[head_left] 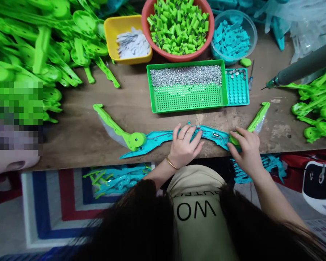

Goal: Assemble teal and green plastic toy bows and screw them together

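A toy bow lies open side up along the front of the table, with a blue body (163, 136) and a green limb at each end. Thin wires and a small metal part show inside the body. My left hand (186, 145) is curled over the middle of the body, its fingertips down among the wires and hiding that part. At the right joint, my right hand (246, 150) has its thumb and fingers around the round base of the right green limb (259, 117). The left green limb (116, 125) sits with its disc on the body's left end.
Behind the bow stand a green tray (187, 98) of small screws, a blue tray (240, 88) with metal discs, a red bowl (178, 56) of green cylinders, and a yellow box (129, 59). An electric screwdriver (296, 69) hangs at right. Green parts (43, 50) are heaped at left.
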{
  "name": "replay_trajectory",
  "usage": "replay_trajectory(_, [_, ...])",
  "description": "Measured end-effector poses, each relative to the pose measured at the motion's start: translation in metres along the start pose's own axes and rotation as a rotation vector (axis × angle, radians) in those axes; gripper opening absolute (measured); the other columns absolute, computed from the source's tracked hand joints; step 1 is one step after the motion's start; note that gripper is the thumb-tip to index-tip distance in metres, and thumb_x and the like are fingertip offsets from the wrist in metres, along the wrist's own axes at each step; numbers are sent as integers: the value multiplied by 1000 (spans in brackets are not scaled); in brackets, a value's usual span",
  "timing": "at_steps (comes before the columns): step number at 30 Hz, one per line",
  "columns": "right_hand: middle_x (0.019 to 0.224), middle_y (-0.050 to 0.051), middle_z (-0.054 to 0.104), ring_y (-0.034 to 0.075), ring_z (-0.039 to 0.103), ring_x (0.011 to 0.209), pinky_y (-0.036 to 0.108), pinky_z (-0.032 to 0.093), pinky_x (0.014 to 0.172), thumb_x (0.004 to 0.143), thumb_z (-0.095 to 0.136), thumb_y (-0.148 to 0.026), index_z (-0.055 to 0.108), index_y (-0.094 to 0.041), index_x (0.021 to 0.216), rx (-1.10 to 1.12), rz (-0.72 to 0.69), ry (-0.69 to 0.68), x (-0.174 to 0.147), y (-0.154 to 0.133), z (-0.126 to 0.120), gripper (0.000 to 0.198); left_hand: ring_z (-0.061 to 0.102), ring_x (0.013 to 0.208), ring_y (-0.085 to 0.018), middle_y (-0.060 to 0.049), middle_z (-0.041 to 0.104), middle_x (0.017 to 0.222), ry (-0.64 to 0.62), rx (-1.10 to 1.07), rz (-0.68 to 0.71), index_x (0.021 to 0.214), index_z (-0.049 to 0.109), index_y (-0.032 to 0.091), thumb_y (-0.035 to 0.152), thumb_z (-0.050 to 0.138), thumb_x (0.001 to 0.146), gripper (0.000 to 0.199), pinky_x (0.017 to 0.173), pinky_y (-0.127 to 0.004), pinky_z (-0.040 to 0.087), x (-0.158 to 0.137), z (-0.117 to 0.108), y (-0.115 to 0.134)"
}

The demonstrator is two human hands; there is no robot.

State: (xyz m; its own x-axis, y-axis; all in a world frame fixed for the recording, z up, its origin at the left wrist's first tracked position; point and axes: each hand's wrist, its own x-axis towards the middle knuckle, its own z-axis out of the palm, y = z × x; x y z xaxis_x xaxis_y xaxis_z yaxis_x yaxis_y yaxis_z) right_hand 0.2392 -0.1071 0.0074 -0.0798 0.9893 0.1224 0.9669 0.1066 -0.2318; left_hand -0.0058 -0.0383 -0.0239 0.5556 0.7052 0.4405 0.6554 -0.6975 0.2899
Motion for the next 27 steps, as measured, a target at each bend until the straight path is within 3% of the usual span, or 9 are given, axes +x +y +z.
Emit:
replay_trajectory(7, [119, 4, 68, 25, 58, 109, 51, 31, 107, 91, 58, -28, 65, -25, 100, -133, -116, -52, 11, 1, -3, 11, 58, 113, -29, -15, 67, 113, -24, -16, -29, 108, 70, 15, 33, 57, 90, 28, 105, -50, 40, 2, 1, 0])
replay_trajectory(16, [121, 8, 65, 27, 58, 110, 54, 36, 106, 89, 59, -25, 66, -23, 101, -122, -209, -40, 23, 16, -8, 14, 56, 115, -28, -14, 65, 116, -47, -60, -82, 112, 67, 14, 37, 55, 92, 33, 106, -49, 39, 9, 3, 5])
replay_trajectory(20, [115, 8, 67, 23, 61, 106, 51, 36, 109, 89, 60, -27, 65, -23, 101, -3, -294, 21, 39, 1, -5, 14, 54, 116, -26, -13, 64, 117, -28, -116, -96, 112, 67, 16, 34, 55, 92, 30, 107, -48, 38, 7, 0, 4])
replay_trajectory(23, [114, 7, 68, 22, 62, 106, 51, 33, 110, 90, 59, -28, 65, -24, 103, 57, -357, -7, 51, -18, 6, 15, 54, 117, -26, -13, 64, 118, -57, -127, -99, 113, 66, 16, 32, 55, 92, 29, 108, -49, 37, 5, -1, 3])
replay_trajectory(27, [112, 6, 69, 23, 62, 106, 53, 28, 111, 91, 57, -31, 65, -24, 94, 131, -257, -20, 61, -34, 22, 10, 53, 118, -26, -13, 63, 119, -114, -129, -114, 116, 66, 18, 34, 53, 93, 31, 109, -50, 36, 5, -1, 3])
